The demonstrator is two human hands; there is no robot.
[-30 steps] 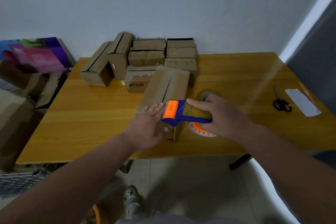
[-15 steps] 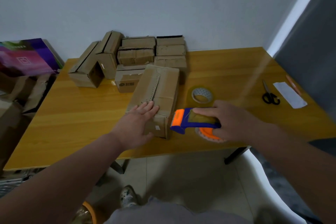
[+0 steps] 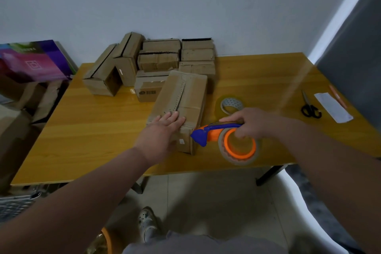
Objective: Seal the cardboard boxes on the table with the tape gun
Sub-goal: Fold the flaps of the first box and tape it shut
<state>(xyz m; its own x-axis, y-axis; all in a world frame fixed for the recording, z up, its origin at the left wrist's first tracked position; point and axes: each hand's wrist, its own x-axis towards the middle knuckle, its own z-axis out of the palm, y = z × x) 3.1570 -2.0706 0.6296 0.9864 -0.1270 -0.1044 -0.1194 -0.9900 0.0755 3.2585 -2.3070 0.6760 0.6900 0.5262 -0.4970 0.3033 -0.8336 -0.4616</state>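
A long cardboard box (image 3: 189, 97) lies lengthwise on the wooden table (image 3: 92, 130), its top flaps closed along a centre seam. My left hand (image 3: 162, 132) presses flat on the near end of the box top, fingers straight. My right hand (image 3: 251, 121) grips the blue and orange tape gun (image 3: 222, 138), held just right of the box's near corner, its blue nose touching or nearly touching the box's end face. The gun's orange-cored tape roll faces me.
Several more cardboard boxes (image 3: 160, 57) are stacked at the back against the wall. A loose tape roll (image 3: 231, 104) lies right of the long box. Scissors (image 3: 310, 107) and a white paper strip (image 3: 333, 107) sit at the right edge. Cartons stand left of the table.
My right hand has drawn the tape gun off the box top toward me and down to the right of its near corner, tilting it so the roll faces up. My left hand stays pressed on the box.
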